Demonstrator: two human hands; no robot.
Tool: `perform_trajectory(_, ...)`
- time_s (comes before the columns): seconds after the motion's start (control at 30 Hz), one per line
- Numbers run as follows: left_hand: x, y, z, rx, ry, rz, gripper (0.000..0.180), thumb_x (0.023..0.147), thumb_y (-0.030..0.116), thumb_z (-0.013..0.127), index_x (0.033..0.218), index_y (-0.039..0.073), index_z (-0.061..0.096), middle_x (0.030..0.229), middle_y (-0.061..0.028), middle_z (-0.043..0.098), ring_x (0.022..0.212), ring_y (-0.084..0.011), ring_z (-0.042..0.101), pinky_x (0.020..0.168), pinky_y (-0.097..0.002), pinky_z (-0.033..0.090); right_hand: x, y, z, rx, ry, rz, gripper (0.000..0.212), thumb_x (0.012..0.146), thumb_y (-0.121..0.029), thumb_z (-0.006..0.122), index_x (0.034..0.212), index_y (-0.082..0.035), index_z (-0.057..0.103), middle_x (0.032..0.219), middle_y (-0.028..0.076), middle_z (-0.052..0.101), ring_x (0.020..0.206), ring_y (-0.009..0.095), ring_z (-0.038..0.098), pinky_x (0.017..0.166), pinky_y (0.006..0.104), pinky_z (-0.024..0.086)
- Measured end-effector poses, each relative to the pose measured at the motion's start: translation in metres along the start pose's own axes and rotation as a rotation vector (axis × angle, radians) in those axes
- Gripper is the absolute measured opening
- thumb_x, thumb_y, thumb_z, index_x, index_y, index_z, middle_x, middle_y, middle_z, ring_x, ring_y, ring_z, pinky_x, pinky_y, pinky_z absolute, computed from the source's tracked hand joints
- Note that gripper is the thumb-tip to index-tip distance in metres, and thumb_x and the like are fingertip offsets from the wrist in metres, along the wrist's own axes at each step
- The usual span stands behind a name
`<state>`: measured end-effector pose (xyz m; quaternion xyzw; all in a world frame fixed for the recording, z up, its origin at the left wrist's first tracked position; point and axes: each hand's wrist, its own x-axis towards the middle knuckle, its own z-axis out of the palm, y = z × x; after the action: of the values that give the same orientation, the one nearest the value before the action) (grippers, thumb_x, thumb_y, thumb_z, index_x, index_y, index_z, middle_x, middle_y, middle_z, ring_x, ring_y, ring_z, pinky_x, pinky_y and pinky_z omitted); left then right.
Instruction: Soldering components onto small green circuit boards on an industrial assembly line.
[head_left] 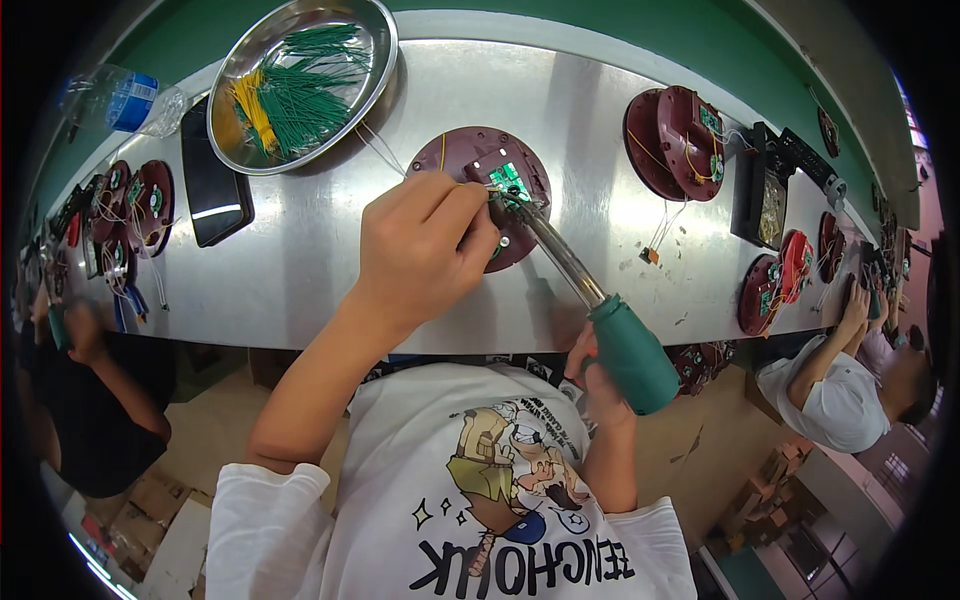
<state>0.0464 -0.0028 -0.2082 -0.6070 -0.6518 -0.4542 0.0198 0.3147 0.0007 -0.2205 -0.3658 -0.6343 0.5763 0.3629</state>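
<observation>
A round maroon plastic housing point(530, 235) lies on the metal bench in front of me, with a small green circuit board point(510, 177) on it. My left hand point(425, 245) is closed in a pinch over the housing, holding a thin wire whose end is at the board. My right hand point(600, 392) grips the green handle of a soldering iron point(632, 350). The iron's metal shaft slants up and left, its tip at the board beside my left fingertips. My left hand covers part of the housing, and the handle hides some right fingers.
A steel bowl point(226, 150) of green and yellow wires stands at the far left. Beside it are a black tray point(213, 205) and a plastic bottle point(130, 100). More maroon housings point(690, 150) sit to the right, near a black stand point(755, 195). Co-workers sit on both sides.
</observation>
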Motion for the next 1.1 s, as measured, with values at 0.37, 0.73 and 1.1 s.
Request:
perform_trajectory(0.37, 0.003, 0.001, -0.002, -0.01, 0.016, 0.036, 0.015, 0.068, -0.006, 0.069, 0.081, 0.0, 0.065, 0.068, -0.009, 0.056, 0.055, -0.0237, 0.055, 0.049, -0.0337, 0.044, 0.004, -0.006, 0.0, 0.259, -0.019, 0.067, 0.05, 0.087, -0.036, 0.071, 0.115, 0.003, 0.056, 0.107, 0.019, 0.057, 0.052, 0.019, 0.056, 0.043, 0.0283, 0.039)
perform_trajectory(0.73, 0.001, 0.001, 0.001, 0.0, 0.028, 0.037, 0.018, 0.064, -0.003, 0.07, 0.08, 0.004, 0.066, 0.069, -0.0056, 0.054, 0.058, -0.0228, 0.056, 0.049, -0.0339, 0.045, 0.0, -0.004, -0.003, 0.205, -0.003, 0.007, 0.049, 0.084, -0.028, 0.076, 0.111, 0.01, 0.062, 0.101, 0.018, 0.065, 0.053, 0.017, 0.06, 0.048, 0.0276, 0.047)
perform_trajectory(1.1, 0.002, -0.002, 0.002, 0.003, 0.033, 0.045, 0.018, 0.064, -0.003, 0.071, 0.08, 0.004, 0.067, 0.07, -0.0057, 0.056, 0.058, -0.0231, 0.057, 0.049, -0.0338, 0.046, 0.003, -0.005, -0.007, 0.222, -0.035, 0.124, 0.054, 0.083, -0.025, 0.075, 0.12, 0.012, 0.057, 0.092, 0.014, 0.065, 0.056, 0.016, 0.061, 0.048, 0.0282, 0.046)
